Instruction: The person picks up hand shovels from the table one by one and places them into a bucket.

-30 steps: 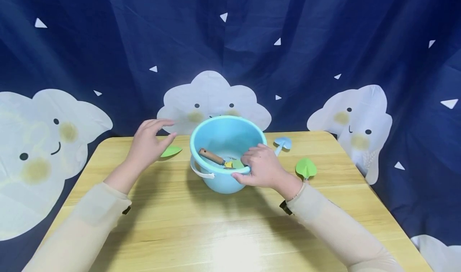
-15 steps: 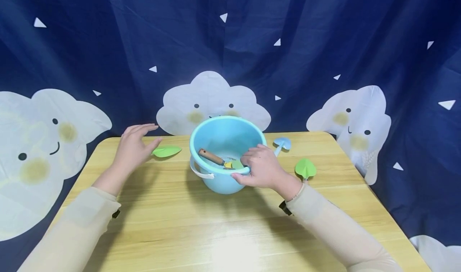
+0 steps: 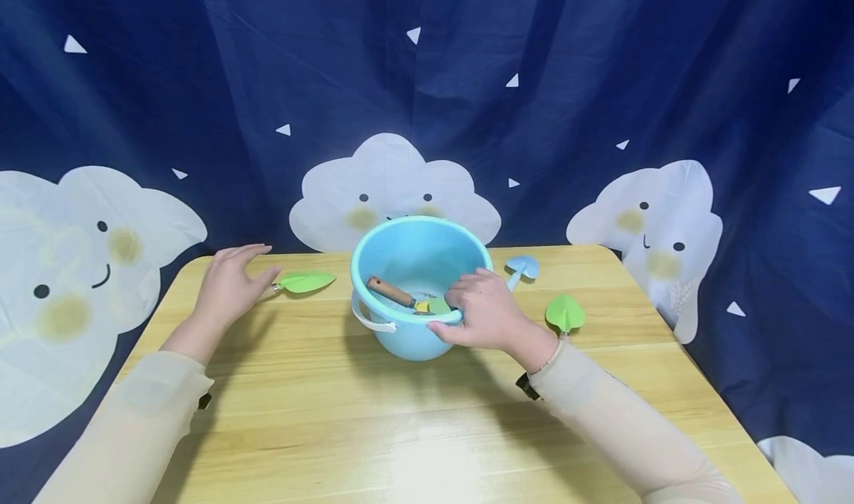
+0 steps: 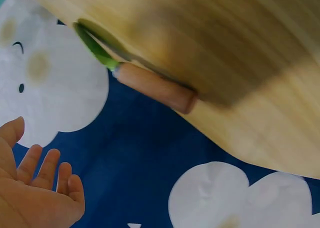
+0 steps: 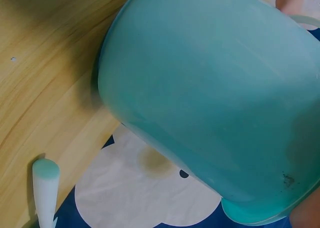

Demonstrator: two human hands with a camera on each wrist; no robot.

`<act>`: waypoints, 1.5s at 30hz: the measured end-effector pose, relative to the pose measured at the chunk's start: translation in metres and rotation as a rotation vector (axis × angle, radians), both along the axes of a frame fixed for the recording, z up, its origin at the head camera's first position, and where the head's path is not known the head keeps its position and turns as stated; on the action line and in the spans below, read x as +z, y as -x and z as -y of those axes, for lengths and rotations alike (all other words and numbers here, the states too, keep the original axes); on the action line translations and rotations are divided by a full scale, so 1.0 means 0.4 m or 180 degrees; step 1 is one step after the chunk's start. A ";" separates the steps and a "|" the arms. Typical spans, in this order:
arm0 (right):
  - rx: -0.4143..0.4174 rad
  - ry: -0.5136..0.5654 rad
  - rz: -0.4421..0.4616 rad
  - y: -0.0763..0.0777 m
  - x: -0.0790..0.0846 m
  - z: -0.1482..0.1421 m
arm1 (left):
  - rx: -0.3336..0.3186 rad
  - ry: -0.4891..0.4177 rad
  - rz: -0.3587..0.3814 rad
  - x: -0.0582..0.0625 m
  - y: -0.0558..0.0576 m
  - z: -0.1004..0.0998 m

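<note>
The right hand is gripping the rim of the round light-blue plastic bucket; left of the bucket, the left hand (thumb apart, holding nothing) is hovering beside the leaf-shaped green wooden-handled trowel. Misplaced fingers would be risking a knocked trowel; a careless right-hand pull, a tipped bucket.

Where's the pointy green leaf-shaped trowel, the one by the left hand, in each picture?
Head: green trowel, left of centre, between left hand and blue plastic bucket.
Left wrist: upper left, brown wooden handle towards the middle.
Right wrist: not in it.
All three share the pale wooden tabletop.
</note>
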State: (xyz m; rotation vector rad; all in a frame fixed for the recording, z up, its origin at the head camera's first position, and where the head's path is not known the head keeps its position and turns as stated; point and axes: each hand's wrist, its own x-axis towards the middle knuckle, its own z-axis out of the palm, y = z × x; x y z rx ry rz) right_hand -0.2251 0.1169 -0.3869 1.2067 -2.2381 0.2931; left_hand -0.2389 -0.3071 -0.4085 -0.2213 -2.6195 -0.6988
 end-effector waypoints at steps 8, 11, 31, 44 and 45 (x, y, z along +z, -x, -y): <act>-0.0012 -0.0005 -0.0011 -0.002 0.000 0.000 | 0.0016 0.0045 0.0126 -0.037 0.011 0.036; -0.0015 -0.0004 -0.0002 -0.002 0.000 0.000 | 0.0016 0.0050 0.0206 -0.050 0.016 0.046; -0.0011 0.0034 -0.0017 0.000 -0.001 0.002 | 0.0001 0.0203 0.1180 -0.112 0.036 0.096; -0.0042 -0.0011 0.0009 0.001 -0.004 0.001 | 0.0001 0.0344 0.1259 -0.156 0.051 0.119; -0.0043 -0.0011 0.0017 0.001 -0.005 0.001 | 0.0007 0.0335 0.1286 -0.156 0.052 0.119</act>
